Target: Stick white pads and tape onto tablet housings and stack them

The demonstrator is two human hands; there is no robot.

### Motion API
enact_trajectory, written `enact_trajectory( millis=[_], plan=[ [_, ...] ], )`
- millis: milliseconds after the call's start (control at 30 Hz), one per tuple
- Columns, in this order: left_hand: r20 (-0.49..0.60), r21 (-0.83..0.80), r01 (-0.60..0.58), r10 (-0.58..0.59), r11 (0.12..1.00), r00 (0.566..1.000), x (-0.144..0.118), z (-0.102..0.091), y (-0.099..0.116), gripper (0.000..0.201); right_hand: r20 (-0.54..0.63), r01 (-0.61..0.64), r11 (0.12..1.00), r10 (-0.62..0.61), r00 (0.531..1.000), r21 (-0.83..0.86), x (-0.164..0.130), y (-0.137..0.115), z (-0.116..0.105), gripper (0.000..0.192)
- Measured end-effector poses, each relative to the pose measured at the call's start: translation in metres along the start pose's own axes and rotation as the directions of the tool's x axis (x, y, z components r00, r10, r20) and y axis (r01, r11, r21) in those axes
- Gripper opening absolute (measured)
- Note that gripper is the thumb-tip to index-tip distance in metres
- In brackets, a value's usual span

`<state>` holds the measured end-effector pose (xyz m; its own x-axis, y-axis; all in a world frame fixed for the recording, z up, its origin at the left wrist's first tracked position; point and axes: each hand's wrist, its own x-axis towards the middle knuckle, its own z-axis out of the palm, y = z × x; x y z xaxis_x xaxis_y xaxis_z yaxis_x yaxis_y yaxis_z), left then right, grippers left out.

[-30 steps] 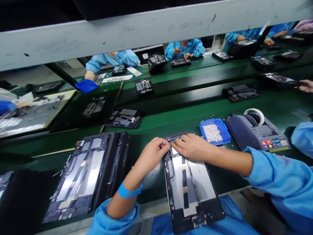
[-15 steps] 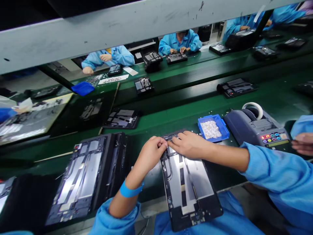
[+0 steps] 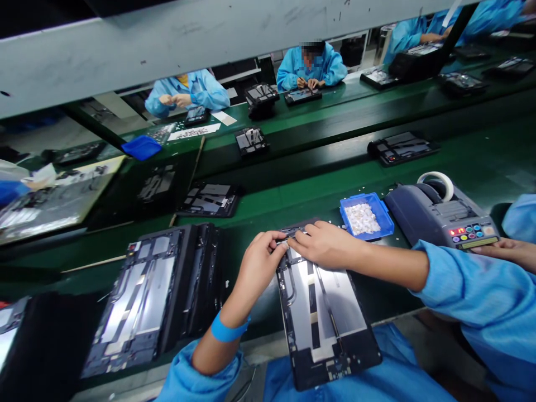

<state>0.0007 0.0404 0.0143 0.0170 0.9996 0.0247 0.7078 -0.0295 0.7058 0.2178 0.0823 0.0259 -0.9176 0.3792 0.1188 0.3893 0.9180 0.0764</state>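
Note:
An open tablet chassis (image 3: 324,315) lies in front of me, its near end over my lap and its far end on the green bench. My left hand (image 3: 260,262) and my right hand (image 3: 324,244) meet at its far left corner. Both pinch a small part (image 3: 283,241) there with their fingertips; it is too small to make out. A blue wristband sits on my left wrist.
A stack of tablet chassis (image 3: 154,290) lies to the left. A blue tray (image 3: 379,209) of small white pieces and a tape dispenser machine (image 3: 444,215) stand to the right, with a co-worker's hand (image 3: 508,248) beside the machine. Other people in blue coats work across the conveyor.
My hands stay at the chassis's far corner, the left fingers shifting slightly. A co-worker's hand has come in by the tape dispenser at the right.

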Motion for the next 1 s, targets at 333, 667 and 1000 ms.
enact_trajectory(
  millis=[333, 667, 1000],
  plan=[
    [0.003, -0.012, -0.005, 0.005, 1.000, 1.000, 0.002, -0.005, 0.013, 0.013, 0.002, -0.002, 1.000, 0.002, 1.000, 0.002, 0.000, 0.000, 0.002, 0.032],
    [0.192, -0.095, 0.108, -0.088, 0.990, 0.977, 0.010, -0.018, 0.018, 0.018, 0.006, 0.000, 1.000, 0.000, 1.000, -0.027, 0.000, -0.001, 0.000, 0.032],
    [0.092, 0.010, 0.072, -0.072, 0.997, 0.993, 0.009, -0.008, 0.012, 0.017, -0.001, -0.005, 1.000, 0.005, 1.000, -0.015, 0.000, -0.001, -0.001, 0.032]
  ],
)
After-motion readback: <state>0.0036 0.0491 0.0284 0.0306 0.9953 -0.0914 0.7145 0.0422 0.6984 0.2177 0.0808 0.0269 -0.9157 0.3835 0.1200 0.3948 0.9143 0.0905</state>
